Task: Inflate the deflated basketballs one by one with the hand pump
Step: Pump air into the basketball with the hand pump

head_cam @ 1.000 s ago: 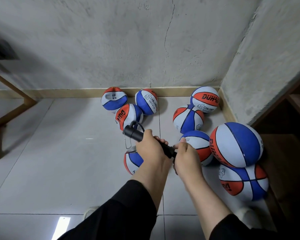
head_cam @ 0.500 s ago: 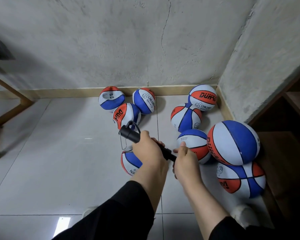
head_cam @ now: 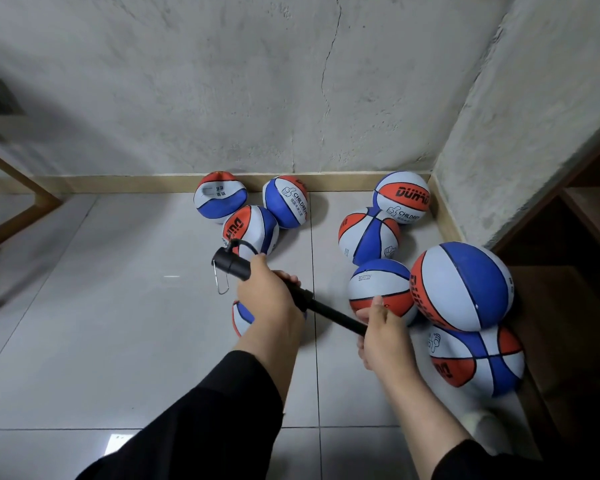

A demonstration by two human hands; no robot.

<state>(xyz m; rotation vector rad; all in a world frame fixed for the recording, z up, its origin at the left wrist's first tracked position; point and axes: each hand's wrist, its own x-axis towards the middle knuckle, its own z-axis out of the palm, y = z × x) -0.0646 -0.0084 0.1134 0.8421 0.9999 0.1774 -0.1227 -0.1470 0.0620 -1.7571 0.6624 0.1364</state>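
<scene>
Hand pump (head_cam: 284, 292), left hand (head_cam: 269, 296) fingers wrapped round its barrel, right hand (head_cam: 383, 336) fingers gripping its handle end.

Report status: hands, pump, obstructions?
Left hand grips pump barrel; right hand holds the extended handle end. Ball under left hand, mostly hidden. Nothing blocking.

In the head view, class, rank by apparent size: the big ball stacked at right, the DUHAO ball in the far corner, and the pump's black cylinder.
1. Big stacked ball, largest, though also nearer the camera.
2. Far-corner DUHAO ball.
3. Pump's black cylinder, smallest.
</scene>
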